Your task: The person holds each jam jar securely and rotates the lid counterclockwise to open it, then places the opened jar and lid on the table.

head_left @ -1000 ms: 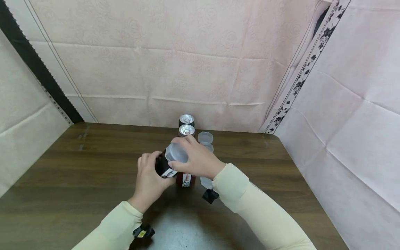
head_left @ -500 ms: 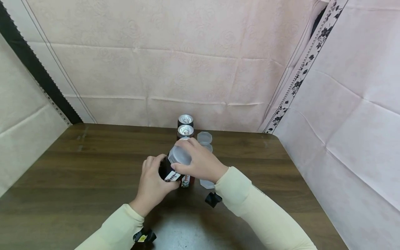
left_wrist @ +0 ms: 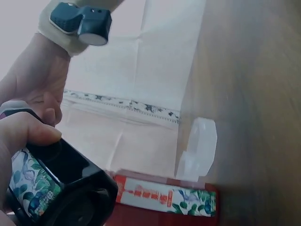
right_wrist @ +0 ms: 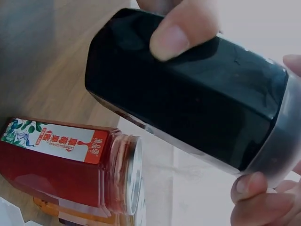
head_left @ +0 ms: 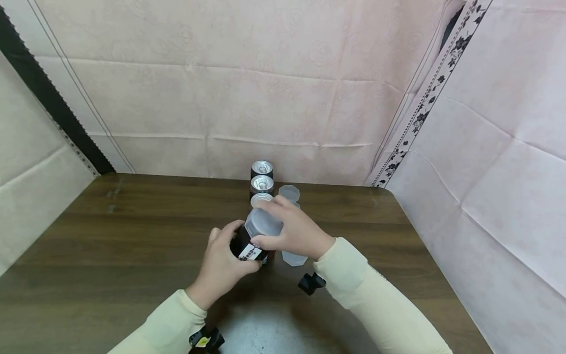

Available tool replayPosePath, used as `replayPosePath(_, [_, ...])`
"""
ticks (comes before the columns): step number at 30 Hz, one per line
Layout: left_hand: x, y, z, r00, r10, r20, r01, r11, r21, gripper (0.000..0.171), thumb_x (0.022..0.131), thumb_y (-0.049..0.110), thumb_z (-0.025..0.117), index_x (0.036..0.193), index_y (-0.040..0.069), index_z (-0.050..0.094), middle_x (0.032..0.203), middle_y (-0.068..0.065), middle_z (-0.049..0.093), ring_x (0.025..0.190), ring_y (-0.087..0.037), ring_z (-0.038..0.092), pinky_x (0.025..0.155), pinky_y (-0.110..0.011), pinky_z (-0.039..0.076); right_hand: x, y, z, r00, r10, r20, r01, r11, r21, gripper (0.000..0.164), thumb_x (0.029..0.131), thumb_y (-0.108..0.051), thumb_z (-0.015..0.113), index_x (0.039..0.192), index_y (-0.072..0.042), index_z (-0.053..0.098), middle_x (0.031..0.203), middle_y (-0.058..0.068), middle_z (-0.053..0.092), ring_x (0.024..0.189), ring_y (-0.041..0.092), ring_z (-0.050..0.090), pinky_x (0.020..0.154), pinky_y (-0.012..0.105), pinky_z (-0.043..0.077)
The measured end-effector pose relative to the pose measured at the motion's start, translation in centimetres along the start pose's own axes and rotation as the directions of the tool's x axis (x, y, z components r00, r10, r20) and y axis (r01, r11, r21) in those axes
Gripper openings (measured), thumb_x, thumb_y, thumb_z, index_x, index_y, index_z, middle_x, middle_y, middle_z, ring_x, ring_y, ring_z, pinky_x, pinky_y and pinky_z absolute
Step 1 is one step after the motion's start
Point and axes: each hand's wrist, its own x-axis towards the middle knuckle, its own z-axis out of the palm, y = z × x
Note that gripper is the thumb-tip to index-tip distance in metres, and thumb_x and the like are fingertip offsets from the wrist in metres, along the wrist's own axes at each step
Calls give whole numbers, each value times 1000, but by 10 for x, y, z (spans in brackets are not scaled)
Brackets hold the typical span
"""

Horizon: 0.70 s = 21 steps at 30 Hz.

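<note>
My left hand (head_left: 226, 265) grips a dark six-sided jar (right_wrist: 188, 89) by its body, thumb along one flat side. The jar is tilted, its top toward the right. Over that top sits a translucent plastic lid (head_left: 264, 223), and my right hand (head_left: 302, 231) holds it around the rim with fingers and thumb. A printed label with plants on it shows on the jar (left_wrist: 35, 183) in the left wrist view. Behind the held jar stands a red jar (right_wrist: 56, 169) with a white label and a silvery top, largely hidden by my hands in the head view.
A row of jars (head_left: 262, 184) with silvery pull-ring tops runs toward the back edge of the wooden table (head_left: 132, 236). To their right lie several translucent lids (head_left: 289, 192), one nearer lid (head_left: 294, 259) beside my right wrist. Pale cloth (head_left: 221, 108) walls the table in.
Both hands have shifted a little to the right and toward me, carrying the dark jar and its lid along. The hold of each hand looks the same.
</note>
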Motion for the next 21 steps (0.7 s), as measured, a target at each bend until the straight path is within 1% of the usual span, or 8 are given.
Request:
replayPosePath(2, [-1, 2, -1, 1000, 8, 11, -8, 1000, -8, 80, 61, 18, 87, 131, 3, 52, 110, -10, 58, 94, -20, 39, 69, -34, 46, -2, 1, -2, 1000, -27, -6, 27, 1000, 5, 61, 79, -28, 78, 134, -15, 54, 111, 5, 49, 89, 16, 54, 72, 27, 51])
replayPosePath(6, [-1, 4, -1, 998, 52, 16, -53, 999, 5, 77, 60, 18, 88, 128, 5, 54, 107, -7, 61, 92, -19, 40, 67, -34, 45, -5, 3, -4, 999, -46, -8, 46, 999, 9, 61, 77, -27, 80, 131, -13, 56, 107, 3, 47, 86, 16, 54, 68, 27, 52])
replayPosePath(8, [-1, 4, -2, 998, 66, 22, -66, 998, 10, 75, 60, 19, 88, 126, 7, 55, 105, -6, 61, 91, -19, 42, 67, -33, 46, -7, 3, -4, 999, -41, -7, 41, 999, 11, 60, 76, -28, 80, 130, -12, 56, 107, 2, 47, 86, 16, 54, 67, 26, 52])
replayPosePath(11, [-1, 2, -1, 997, 77, 32, -77, 997, 13, 75, 60, 18, 87, 127, 9, 54, 106, -4, 60, 90, -18, 49, 69, -34, 47, -9, 2, -4, 999, -41, -9, 41, 999, 9, 58, 76, -28, 80, 127, -12, 58, 104, 2, 46, 84, 16, 54, 65, 26, 52])
replayPosePath(14, [-2, 1, 1, 995, 88, 42, -88, 996, 8, 78, 59, 18, 87, 128, 10, 53, 110, -3, 60, 86, -17, 53, 71, -34, 48, -12, 2, -3, 998, -60, -17, 60, 998, -3, 55, 75, -27, 80, 123, -12, 59, 102, 2, 46, 84, 16, 53, 64, 25, 52])
replayPosePath(17, [-3, 0, 3, 992, 117, 47, -118, 993, 4, 79, 57, 19, 86, 129, 11, 54, 111, -1, 60, 84, -15, 54, 70, -32, 49, -15, 3, -3, 996, -85, -29, 85, 996, -17, 54, 74, -27, 81, 122, -11, 60, 103, 1, 47, 86, 16, 53, 65, 25, 52])
replayPosePath(21, [-5, 0, 3, 988, 102, 115, -95, 993, -66, 80, 58, 17, 85, 131, 13, 53, 108, 0, 60, 83, -14, 55, 69, -30, 50, -21, 5, -6, 993, -120, -15, 120, 993, 0, 55, 73, -24, 81, 122, -9, 61, 104, 1, 47, 87, 15, 53, 67, 25, 52])
